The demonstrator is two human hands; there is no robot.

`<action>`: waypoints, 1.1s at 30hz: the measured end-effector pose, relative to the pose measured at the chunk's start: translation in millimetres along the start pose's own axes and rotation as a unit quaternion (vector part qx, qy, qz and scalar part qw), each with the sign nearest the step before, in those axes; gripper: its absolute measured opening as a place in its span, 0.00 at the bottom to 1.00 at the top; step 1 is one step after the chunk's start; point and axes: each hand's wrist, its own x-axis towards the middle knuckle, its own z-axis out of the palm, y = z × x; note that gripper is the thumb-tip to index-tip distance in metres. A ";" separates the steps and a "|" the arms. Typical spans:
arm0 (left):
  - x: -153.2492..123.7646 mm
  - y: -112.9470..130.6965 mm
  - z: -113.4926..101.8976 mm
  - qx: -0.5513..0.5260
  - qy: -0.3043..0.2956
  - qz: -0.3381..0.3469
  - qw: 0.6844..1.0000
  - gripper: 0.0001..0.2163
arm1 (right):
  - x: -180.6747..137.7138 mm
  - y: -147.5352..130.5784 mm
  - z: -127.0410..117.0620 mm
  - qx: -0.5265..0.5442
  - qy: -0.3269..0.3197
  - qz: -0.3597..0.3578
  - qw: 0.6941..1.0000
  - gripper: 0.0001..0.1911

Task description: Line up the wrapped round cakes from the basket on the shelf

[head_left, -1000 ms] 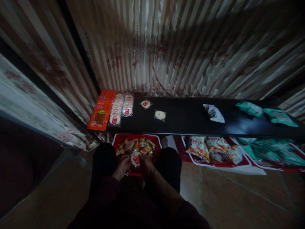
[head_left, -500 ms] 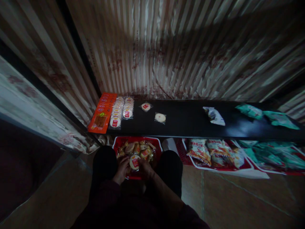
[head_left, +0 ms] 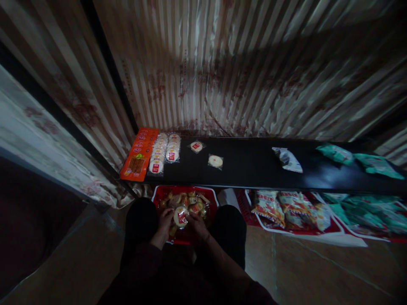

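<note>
Between my two hands, above a red basket (head_left: 154, 196) with a white rim, is a round pale rice cracker (head_left: 181, 217) in a clear wrapper with a red label. My left hand (head_left: 165, 220) pinches the wrapper's left edge. On the opposite edge, my right hand (head_left: 196, 223) has its fingers closed. The basket stands between my knees and holds several wrapped snacks (head_left: 197, 205) in yellowish packets. On the black shelf (head_left: 244, 163) beyond it, two overlapping rows of wrapped crackers (head_left: 157, 163) lie beside an orange snack packet (head_left: 137, 156).
Two loose wrapped crackers, one round (head_left: 196, 146) and one oval-looking (head_left: 216, 161), lie on the shelf. Farther right are a white-and-dark packet (head_left: 288, 159) and green packets (head_left: 337, 153). Below, a second basket (head_left: 337, 226) holds snack bags (head_left: 269, 206). A striped curtain (head_left: 206, 63) hangs behind.
The view has shifted slightly, so the shelf and baskets sit a little lower in the picture. Both hands still hold the wrapped cracker above the basket, its label facing up.
</note>
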 end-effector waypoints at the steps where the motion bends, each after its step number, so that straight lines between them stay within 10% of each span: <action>1: 0.3 1.4 1.6 0.004 0.001 0.004 1.000 0.16 | -0.1 -1.2 0.4 0.001 0.000 -0.005 1.000 0.23; 33: -8.1 97.3 41.1 0.052 0.029 0.264 0.963 0.09 | 25.8 -106.3 54.8 -0.249 0.033 -0.261 0.932 0.17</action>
